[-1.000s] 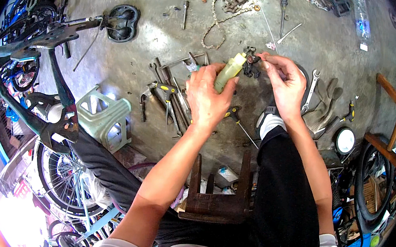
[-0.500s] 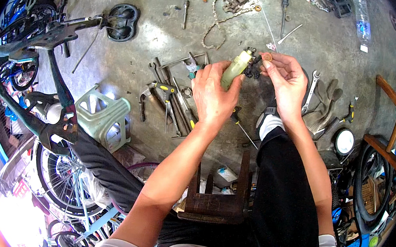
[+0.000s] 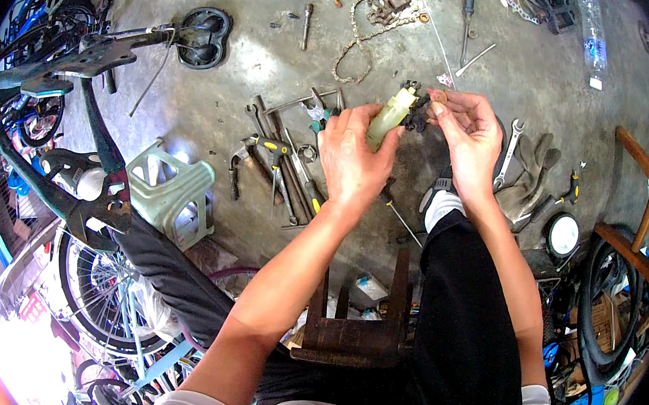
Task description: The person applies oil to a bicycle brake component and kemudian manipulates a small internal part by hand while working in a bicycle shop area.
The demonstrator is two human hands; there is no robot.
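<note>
My left hand (image 3: 354,155) is wrapped round a pale yellow-green translucent plastic bottle (image 3: 388,123). The bottle tilts, its narrower top toward the upper right. Right at that top is a greasy black part (image 3: 419,112), whose exact kind I cannot make out. Thumb and fingertips of my right hand (image 3: 473,135) are closed on a small round brownish disc (image 3: 438,96). The black part sits beside these fingertips; whether they also hold it is unclear. Below the hands, a yellow-and-black-handled screwdriver (image 3: 390,192) lies on the floor.
Hammers and other tools (image 3: 271,147) lie to the left. A wrench (image 3: 510,150) and grey gloves (image 3: 534,176) are right, a bicycle chain (image 3: 347,48) far ahead. A bicycle frame (image 3: 45,183) and a green stool (image 3: 173,188) stand left; a wooden stool (image 3: 350,342) is near my legs.
My left hand and the bottle have shifted slightly down and to the right. The right hand stays almost in place, still pinching the disc.
</note>
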